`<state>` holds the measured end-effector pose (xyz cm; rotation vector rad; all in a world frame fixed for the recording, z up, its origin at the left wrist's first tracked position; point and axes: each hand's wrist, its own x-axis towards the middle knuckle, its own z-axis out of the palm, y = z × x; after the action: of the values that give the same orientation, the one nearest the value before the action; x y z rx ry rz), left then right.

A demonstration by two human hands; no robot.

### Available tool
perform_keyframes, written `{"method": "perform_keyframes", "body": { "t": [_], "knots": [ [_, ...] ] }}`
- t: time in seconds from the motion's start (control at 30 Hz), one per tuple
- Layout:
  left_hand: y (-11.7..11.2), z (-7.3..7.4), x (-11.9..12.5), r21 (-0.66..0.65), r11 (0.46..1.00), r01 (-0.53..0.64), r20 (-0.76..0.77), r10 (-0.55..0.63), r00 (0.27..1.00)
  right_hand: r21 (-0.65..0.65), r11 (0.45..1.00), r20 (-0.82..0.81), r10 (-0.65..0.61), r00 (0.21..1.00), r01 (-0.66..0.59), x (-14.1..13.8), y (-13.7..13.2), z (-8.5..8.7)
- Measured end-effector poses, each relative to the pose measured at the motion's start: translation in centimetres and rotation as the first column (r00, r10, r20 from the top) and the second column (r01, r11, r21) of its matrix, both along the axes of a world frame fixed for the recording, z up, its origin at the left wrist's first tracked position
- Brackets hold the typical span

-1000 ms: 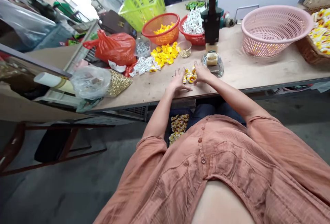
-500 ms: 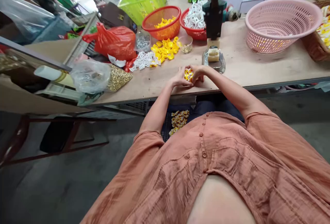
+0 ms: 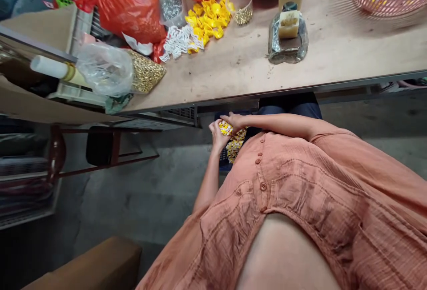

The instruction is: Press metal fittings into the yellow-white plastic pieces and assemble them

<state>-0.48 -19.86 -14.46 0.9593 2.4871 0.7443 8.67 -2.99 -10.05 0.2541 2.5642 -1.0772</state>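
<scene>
Both hands are below the table's front edge, above a dark blue basket (image 3: 224, 161). Between them is a clump of small yellow-and-white plastic pieces (image 3: 225, 128). My left hand (image 3: 218, 136) cups the clump from the left, fingers curled round it. My right hand (image 3: 236, 122) closes on it from the other side. More yellow-and-white pieces (image 3: 236, 145) lie in the basket just under the hands. What the pieces are exactly is too small to make out.
On the table (image 3: 227, 74) are yellow parts (image 3: 210, 18), white parts (image 3: 182, 41), a cup of brass bits (image 3: 243, 14), a bag of brass bits (image 3: 147, 71) and a red plastic bag (image 3: 130, 10). A press base (image 3: 288, 32) stands right of these. A chair (image 3: 100, 145) is at left.
My hands have moved from the tabletop in front of the press down to the basket below the table edge, carrying the clump of pieces. The view has tilted downward.
</scene>
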Motion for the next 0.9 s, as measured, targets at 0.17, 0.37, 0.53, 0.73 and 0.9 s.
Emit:
{"method": "perform_keyframes", "body": {
  "t": [0.17, 0.37, 0.53, 0.73, 0.9],
  "knots": [
    [0.5, -1.9, -1.6, -0.237, 0.964, -0.123, 0.103, 0.151, 0.983, -0.049, 0.999, -0.021, -0.012, 1.000, 0.011, -0.6, 1.8, -1.0],
    [5.6, 1.3, -1.9, 0.073, 0.988, 0.133, 0.235, -0.146, 0.961, -0.265, 0.962, -0.346, -0.036, 0.937, -0.061, 6.4, 7.7, 4.8],
    [13.2, 6.0, 3.4, 0.417, 0.797, 0.438, 0.027, -0.492, 0.870, -0.307, 0.916, -0.711, -0.402, 0.577, 0.260, 17.1, 17.9, 11.3],
    [19.8, 10.9, 7.6, 0.500, 0.633, 0.591, -0.145, -0.611, 0.778, 0.255, 0.273, -0.795, -0.488, 0.361, 0.928, 28.2, 31.9, 14.1],
    [23.0, 12.1, 7.5, 0.548, 0.621, 0.561, -0.070, -0.633, 0.771, 0.384, 0.298, -0.635, -0.602, 0.484, 0.874, 32.1, 37.1, 14.8]
  ]
}}
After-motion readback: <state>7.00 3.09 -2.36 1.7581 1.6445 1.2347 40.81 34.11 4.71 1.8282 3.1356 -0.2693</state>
